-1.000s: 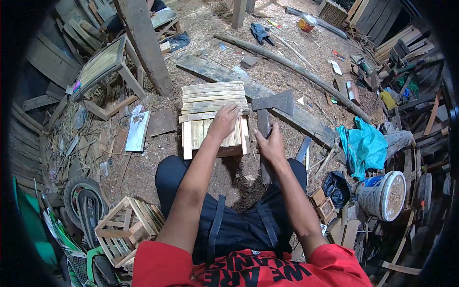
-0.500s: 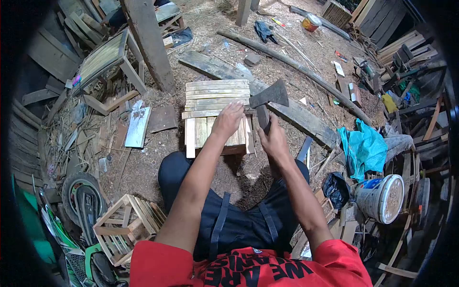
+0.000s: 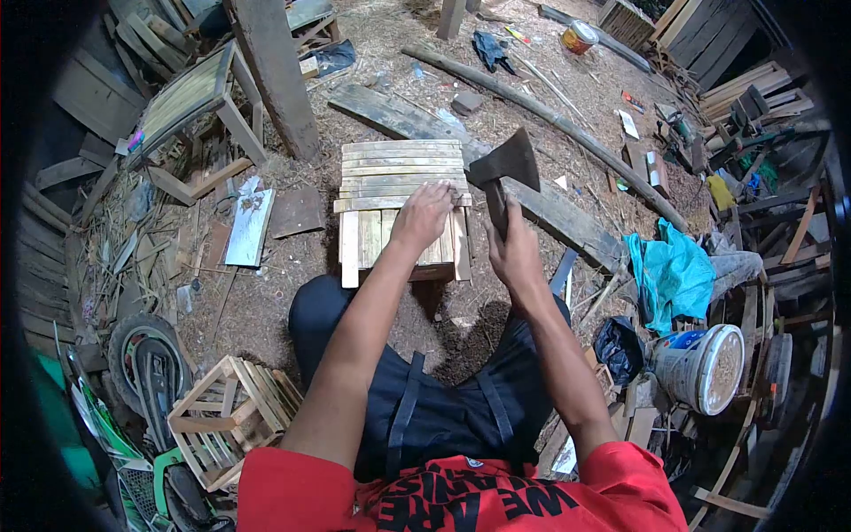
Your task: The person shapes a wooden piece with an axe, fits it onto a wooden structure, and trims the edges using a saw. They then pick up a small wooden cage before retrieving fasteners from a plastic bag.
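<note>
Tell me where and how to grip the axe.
The axe is best taken by its handle, from the near side, as the right hand does; it slants back that way, while the flared edge faces right.

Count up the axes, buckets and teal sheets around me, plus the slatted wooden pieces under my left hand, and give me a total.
Axes: 1, in the right hand
Buckets: 2, a large white bucket and a small bucket farther off
Teal sheets: 1, the crumpled teal sheet
Slatted wooden pieces under the left hand: 1
Total: 5
</note>
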A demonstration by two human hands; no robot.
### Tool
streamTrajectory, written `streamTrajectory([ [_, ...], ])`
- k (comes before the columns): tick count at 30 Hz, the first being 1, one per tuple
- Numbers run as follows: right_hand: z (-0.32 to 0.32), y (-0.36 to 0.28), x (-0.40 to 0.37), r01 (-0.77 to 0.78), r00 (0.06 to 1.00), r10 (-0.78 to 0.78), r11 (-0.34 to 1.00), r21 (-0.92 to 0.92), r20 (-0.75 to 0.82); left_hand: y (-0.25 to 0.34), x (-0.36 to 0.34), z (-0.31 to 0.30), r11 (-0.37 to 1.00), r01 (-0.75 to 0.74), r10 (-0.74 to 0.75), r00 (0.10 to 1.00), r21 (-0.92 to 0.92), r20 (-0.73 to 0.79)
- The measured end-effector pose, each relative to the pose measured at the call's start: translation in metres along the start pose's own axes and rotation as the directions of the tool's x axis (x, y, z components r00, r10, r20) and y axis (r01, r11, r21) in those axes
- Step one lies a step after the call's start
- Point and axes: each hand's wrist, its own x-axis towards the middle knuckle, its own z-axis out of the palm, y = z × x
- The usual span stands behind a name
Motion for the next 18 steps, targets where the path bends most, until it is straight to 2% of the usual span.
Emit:
streamTrajectory([
  [1,-0.003,-0.008,0.000,-0.046,0.999,0.045,0.999,0.027,0.011,0.000,0.001,-0.001,1.000,0.005,-0.005,1.000,-0.001,0.007],
  [4,0.027,0.026,-0.006,0.204,0.965,-0.209,0.978,-0.049,-0.155,0.004,0.002,-0.007,1.000,0.029,-0.029,0.999,0.008,0.039],
  [5,0.031,0.037,-0.009,0.140,0.990,-0.140,0.987,-0.083,-0.002,0.004,0.001,-0.007,1.000,0.028,-0.029,0.999,0.012,0.034],
  [8,0.009,0.024,-0.004,-0.061,0.981,0.067,0.997,-0.038,0.182,0.004,0.000,-0.006,0.999,0.027,-0.028,0.999,0.028,0.025],
  [9,0.010,0.018,-0.005,-0.024,0.998,0.027,0.998,-0.053,0.055,0.005,-0.001,-0.007,0.999,0.032,-0.033,0.999,0.035,0.034],
  [12,-0.001,-0.002,-0.003,0.126,0.979,-0.108,0.988,0.094,-0.175,0.009,-0.003,-0.009,0.997,0.062,-0.066,0.995,0.048,0.076],
  [13,-0.004,-0.011,-0.004,0.144,0.975,-0.123,0.984,0.104,-0.187,0.010,-0.002,-0.011,0.996,0.071,-0.075,0.993,0.056,0.093],
  [16,0.015,0.005,-0.009,0.174,0.978,-0.173,0.985,-0.007,-0.118,0.009,-0.003,-0.010,0.993,0.083,-0.091,0.991,0.083,0.101],
  [17,0.013,0.011,-0.011,-0.023,0.984,0.045,0.991,-0.130,0.174,0.009,-0.005,-0.011,0.993,0.080,-0.089,0.990,0.084,0.108],
  [18,0.013,0.020,-0.011,-0.017,0.992,0.028,0.996,-0.089,0.125,0.008,-0.007,-0.012,0.994,0.072,-0.082,0.990,0.084,0.116],
])
